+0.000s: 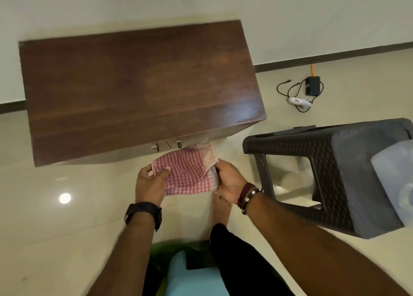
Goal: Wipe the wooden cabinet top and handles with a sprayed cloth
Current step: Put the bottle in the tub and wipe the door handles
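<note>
A dark brown wooden cabinet top [138, 83] fills the upper middle of the view, standing against a white wall. Two small metal handles [166, 145] show on its front face, just below the near edge. A red-and-white checked cloth [190, 173] hangs folded in front of the cabinet, below the handles. My left hand [150, 184] grips its left edge and my right hand [230, 181] grips its right edge. The cloth does not touch the cabinet.
A dark plastic stool [335, 168] stands to the right, with a translucent container [395, 179] on it at the frame edge. A black box with cables [312, 85] and a white device [299, 101] lie on the tiled floor beyond. My bare foot [221, 208] is below the cloth.
</note>
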